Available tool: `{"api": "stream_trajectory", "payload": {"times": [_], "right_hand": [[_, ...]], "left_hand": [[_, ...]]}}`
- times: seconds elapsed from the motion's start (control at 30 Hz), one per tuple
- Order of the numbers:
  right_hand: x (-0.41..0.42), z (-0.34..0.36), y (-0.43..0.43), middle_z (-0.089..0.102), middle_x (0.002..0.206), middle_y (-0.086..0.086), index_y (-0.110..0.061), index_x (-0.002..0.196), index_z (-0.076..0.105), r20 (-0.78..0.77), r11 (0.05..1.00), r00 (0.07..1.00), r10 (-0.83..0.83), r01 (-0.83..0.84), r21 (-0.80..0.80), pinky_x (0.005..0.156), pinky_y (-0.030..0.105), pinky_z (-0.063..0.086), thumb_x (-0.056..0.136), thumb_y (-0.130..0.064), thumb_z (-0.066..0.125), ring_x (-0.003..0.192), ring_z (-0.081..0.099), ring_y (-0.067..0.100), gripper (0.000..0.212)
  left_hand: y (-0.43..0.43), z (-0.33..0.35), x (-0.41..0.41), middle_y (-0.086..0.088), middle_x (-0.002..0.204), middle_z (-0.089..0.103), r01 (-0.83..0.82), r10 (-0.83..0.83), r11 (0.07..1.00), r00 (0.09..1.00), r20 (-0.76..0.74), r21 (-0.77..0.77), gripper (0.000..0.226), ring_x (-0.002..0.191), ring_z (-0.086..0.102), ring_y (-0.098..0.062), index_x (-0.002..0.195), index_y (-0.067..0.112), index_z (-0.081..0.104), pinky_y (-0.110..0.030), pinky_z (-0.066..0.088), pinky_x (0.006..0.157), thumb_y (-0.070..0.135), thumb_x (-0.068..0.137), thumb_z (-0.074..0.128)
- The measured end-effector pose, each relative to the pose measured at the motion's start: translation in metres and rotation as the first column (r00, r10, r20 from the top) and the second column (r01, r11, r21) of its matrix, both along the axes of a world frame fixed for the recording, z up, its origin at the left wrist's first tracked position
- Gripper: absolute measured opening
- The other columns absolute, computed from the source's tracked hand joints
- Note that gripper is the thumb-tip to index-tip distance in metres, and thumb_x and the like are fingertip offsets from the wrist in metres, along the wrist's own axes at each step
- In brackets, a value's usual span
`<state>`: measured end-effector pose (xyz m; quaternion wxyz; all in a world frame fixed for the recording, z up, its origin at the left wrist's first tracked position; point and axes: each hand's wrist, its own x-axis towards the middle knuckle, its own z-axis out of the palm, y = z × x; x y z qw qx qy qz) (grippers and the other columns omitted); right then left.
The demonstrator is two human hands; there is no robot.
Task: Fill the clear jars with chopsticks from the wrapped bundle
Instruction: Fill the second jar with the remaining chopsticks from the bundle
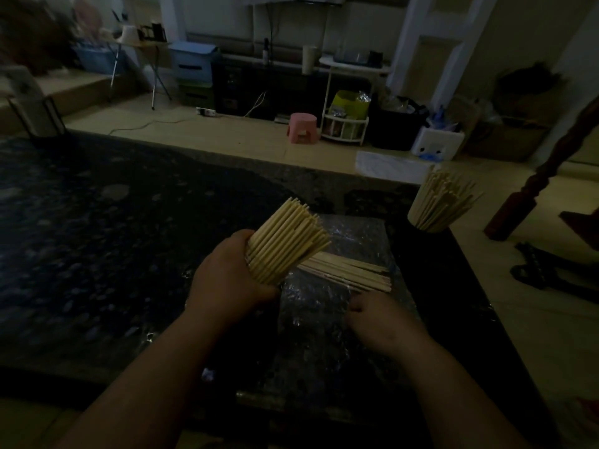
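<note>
**A tilted sheaf gripped in the left hand**

It slants over the wrap at the near edge of the bench. The right hand, curled, grip unclear, lies beside loose chopsticks. A full jar stands at the right edge.

Dark speckled surface. On the floor behind: pink stool, just beside it a white rack holding a yellow bag, then black bin, white box. Power strip left of the stool.
</note>
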<state>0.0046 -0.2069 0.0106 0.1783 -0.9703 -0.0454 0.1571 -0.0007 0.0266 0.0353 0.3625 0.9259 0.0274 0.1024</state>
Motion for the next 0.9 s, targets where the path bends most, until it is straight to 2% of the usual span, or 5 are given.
{"api": "stream_trajectory", "payload": {"times": [0.13, 0.23, 0.3, 0.6, 0.9], "right_hand": [[-0.001, -0.012, 0.007, 0.062, 0.123, 0.007, -0.017, 0.110, 0.068, -0.058, 0.999, 0.998, 0.038, -0.038, 0.006, 0.088, 0.022, 0.044, 0.091, -0.015, 0.047, 0.113, 0.057, 0.024, 0.028], [-0.003, -0.028, 0.010, 0.019, 0.159, 0.002, -0.017, 0.151, 0.029, -0.032, 0.995, 0.997, 0.069, -0.067, 0.077, 0.117, 0.024, 0.018, 0.094, -0.014, 0.045, 0.145, 0.021, 0.018, 0.059], [-0.001, -0.046, 0.012, 0.003, 0.162, 0.003, -0.018, 0.154, 0.015, 0.017, 0.999, 1.000, 0.023, -0.024, 0.026, 0.120, 0.032, 0.012, 0.097, -0.025, 0.044, 0.149, 0.007, 0.019, 0.065], [0.022, -0.080, 0.022, 0.015, 0.161, 0.004, -0.017, 0.153, 0.018, 0.180, 0.990, 0.974, -0.135, 0.140, -0.017, 0.119, 0.041, 0.013, 0.100, -0.054, 0.026, 0.147, 0.014, 0.022, 0.066], [0.063, -0.069, 0.031, 0.042, 0.138, 0.005, -0.022, 0.130, 0.047, 0.257, 0.961, 0.962, -0.095, 0.156, -0.229, 0.104, 0.045, 0.032, 0.100, -0.036, 0.036, 0.124, 0.040, 0.030, 0.035]], "left_hand": [[-0.001, 0.000, 0.000, 0.010, 0.107, 0.054, -0.013, 0.013, 0.999, 1.000, -0.008, -0.029, 0.085, 0.093, 0.050, -0.008, 0.126, 0.030, 0.049, -0.028, 0.042, 0.077, 0.030, 0.052, 0.090], [-0.001, 0.002, 0.000, 0.013, 0.106, 0.051, -0.025, 0.024, 0.999, 0.999, -0.027, -0.041, 0.086, 0.093, 0.048, -0.006, 0.128, 0.031, 0.047, -0.026, 0.039, 0.075, 0.028, 0.053, 0.091], [-0.002, 0.002, 0.001, 0.013, 0.107, 0.051, -0.025, 0.023, 0.999, 0.999, -0.033, -0.047, 0.087, 0.094, 0.048, -0.006, 0.128, 0.031, 0.046, -0.026, 0.040, 0.074, 0.028, 0.054, 0.091], [-0.006, 0.003, 0.007, 0.017, 0.101, 0.045, -0.018, 0.017, 0.993, 1.000, -0.015, -0.117, 0.087, 0.091, 0.046, -0.003, 0.129, 0.032, 0.045, -0.020, 0.034, 0.062, 0.031, 0.054, 0.090], [-0.004, 0.001, 0.010, 0.015, 0.103, 0.047, -0.018, 0.015, 0.992, 1.000, -0.026, -0.128, 0.086, 0.089, 0.046, -0.003, 0.128, 0.032, 0.045, -0.018, 0.033, 0.060, 0.031, 0.054, 0.090]]}}
